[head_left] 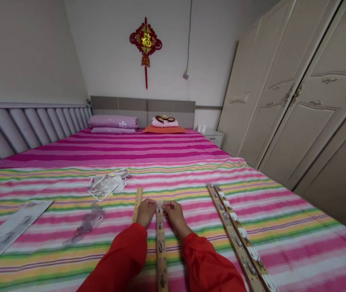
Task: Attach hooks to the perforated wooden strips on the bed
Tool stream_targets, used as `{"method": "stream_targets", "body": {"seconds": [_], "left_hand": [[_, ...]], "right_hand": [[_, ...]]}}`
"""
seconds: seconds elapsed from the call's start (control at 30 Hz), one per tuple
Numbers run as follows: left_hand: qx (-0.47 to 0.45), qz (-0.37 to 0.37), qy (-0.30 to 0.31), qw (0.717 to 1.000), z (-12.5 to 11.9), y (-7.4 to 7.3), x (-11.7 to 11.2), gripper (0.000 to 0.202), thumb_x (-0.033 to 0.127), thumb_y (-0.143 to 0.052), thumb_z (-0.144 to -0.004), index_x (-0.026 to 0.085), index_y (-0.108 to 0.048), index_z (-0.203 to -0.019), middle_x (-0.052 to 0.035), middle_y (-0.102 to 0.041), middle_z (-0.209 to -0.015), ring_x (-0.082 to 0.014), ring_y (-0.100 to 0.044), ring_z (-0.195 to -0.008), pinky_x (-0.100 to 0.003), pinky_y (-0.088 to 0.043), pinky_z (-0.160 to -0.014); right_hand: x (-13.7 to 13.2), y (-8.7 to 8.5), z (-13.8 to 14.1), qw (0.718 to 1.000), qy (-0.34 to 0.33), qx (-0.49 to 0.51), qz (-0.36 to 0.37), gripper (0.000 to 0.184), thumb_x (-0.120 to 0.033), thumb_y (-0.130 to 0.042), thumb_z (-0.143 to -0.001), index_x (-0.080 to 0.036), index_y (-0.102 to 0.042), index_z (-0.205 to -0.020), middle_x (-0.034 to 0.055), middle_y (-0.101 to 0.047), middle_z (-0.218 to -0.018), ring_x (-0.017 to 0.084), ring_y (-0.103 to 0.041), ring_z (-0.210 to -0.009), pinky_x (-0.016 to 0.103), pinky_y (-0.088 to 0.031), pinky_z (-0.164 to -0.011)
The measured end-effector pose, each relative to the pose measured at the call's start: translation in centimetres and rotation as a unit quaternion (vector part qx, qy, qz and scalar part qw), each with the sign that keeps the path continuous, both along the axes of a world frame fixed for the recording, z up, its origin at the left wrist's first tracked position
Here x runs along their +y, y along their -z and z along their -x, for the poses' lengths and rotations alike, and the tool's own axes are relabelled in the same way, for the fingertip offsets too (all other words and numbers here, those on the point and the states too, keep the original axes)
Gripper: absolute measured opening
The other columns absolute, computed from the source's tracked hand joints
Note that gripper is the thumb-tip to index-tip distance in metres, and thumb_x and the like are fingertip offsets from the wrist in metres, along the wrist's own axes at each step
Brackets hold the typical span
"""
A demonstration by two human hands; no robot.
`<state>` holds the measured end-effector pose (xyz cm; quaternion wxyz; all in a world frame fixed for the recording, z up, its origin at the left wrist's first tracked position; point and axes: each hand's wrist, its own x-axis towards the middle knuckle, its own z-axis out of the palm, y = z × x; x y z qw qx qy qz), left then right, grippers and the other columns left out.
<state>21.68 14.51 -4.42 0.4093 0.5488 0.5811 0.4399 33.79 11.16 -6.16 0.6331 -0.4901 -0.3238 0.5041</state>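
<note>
A long wooden strip with holes and several small metal pieces along it lies lengthwise in front of me. At its far end is a small clear plastic piece, too small to make out fully. My left hand pinches the left side of this piece, fingers closed. From the other side my right hand closes thumb and fingers on its right edge. Just beyond the left hand lies a shorter bare wooden strip with holes, partly hidden by that hand.
Right of me lie two long wooden strips, one with metal pieces, one with white pieces. Leftward are crumpled clear plastic bags, flat packets and a long white packaged strip. Everything rests on a striped bedspread.
</note>
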Motion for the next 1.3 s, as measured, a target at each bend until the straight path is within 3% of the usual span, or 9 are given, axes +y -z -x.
{"method": "stream_targets", "body": {"seconds": [0.27,0.4,0.6,0.73,0.9,1.07,1.3], "left_hand": [[-0.010,0.019,-0.005,1.000,-0.3,1.5,0.5,0.006,0.020,-0.059,-0.059,0.016,-0.060,-0.063,0.0015,-0.059,-0.053,-0.0144,-0.059,-0.056,-0.023,-0.043,-0.054],[-0.020,0.028,-0.007,0.999,-0.4,1.9,0.5,0.013,0.018,-0.060,-0.059,0.015,-0.063,-0.071,0.0027,-0.057,-0.053,-0.0139,-0.058,-0.055,-0.023,-0.042,-0.053],[-0.061,0.039,0.031,0.997,-0.2,1.8,0.2,0.033,0.015,-0.059,-0.059,0.014,-0.066,-0.092,0.0049,-0.056,-0.055,-0.0112,-0.054,-0.051,-0.023,-0.043,-0.052],[-0.082,0.058,0.065,0.993,0.0,1.7,0.1,0.029,0.014,-0.062,-0.058,0.012,-0.070,-0.086,-0.0005,-0.066,-0.063,-0.0141,-0.060,-0.060,-0.026,-0.048,-0.059],[-0.119,0.078,0.104,0.984,0.2,1.9,0.2,0.039,0.015,-0.069,-0.053,0.010,-0.072,-0.091,-0.0051,-0.072,-0.072,-0.0212,-0.066,-0.081,-0.033,-0.050,-0.080],[-0.117,0.079,0.171,0.975,0.3,2.0,0.3,0.041,0.021,-0.070,-0.053,0.012,-0.073,-0.093,-0.0052,-0.075,-0.079,-0.0236,-0.066,-0.086,-0.039,-0.047,-0.089],[-0.091,0.055,0.206,0.973,0.2,1.8,0.4,0.043,0.026,-0.067,-0.055,0.011,-0.072,-0.095,-0.0064,-0.075,-0.087,-0.0259,-0.064,-0.096,-0.042,-0.043,-0.097]], "right_hand": [[0.6,1.0,-0.1,1.000,0.004,-0.025,-0.006,0.008,-0.022,-0.062,-0.052,-0.017,-0.059,-0.057,-0.0071,-0.051,-0.043,0.010,-0.044,-0.042,0.022,-0.033,-0.045],[0.9,1.4,0.0,0.999,0.013,-0.035,-0.009,0.007,-0.021,-0.062,-0.051,-0.017,-0.058,-0.055,-0.0068,-0.052,-0.044,0.010,-0.044,-0.044,0.023,-0.034,-0.046],[0.8,2.0,-0.1,0.999,0.009,-0.032,-0.011,0.023,-0.023,-0.063,-0.054,-0.017,-0.064,-0.076,-0.0105,-0.046,-0.044,0.010,-0.043,-0.042,0.023,-0.036,-0.046],[0.6,2.1,-0.4,0.999,-0.024,-0.040,-0.014,0.032,-0.022,-0.064,-0.055,-0.016,-0.070,-0.086,-0.0073,-0.054,-0.049,0.011,-0.048,-0.046,0.024,-0.040,-0.049],[0.5,1.9,-0.9,0.994,-0.079,-0.070,-0.014,0.034,-0.023,-0.067,-0.058,-0.017,-0.074,-0.090,0.0034,-0.073,-0.078,0.021,-0.064,-0.073,0.033,-0.050,-0.068],[0.8,1.8,-1.0,0.981,-0.132,-0.133,-0.046,0.031,-0.026,-0.063,-0.065,-0.019,-0.075,-0.093,0.0047,-0.075,-0.091,0.026,-0.064,-0.095,0.041,-0.048,-0.087],[1.4,1.6,-1.0,0.971,-0.167,-0.163,-0.051,0.034,-0.024,-0.056,-0.068,-0.019,-0.073,-0.097,0.0035,-0.075,-0.094,0.026,-0.062,-0.101,0.041,-0.043,-0.094]]}}
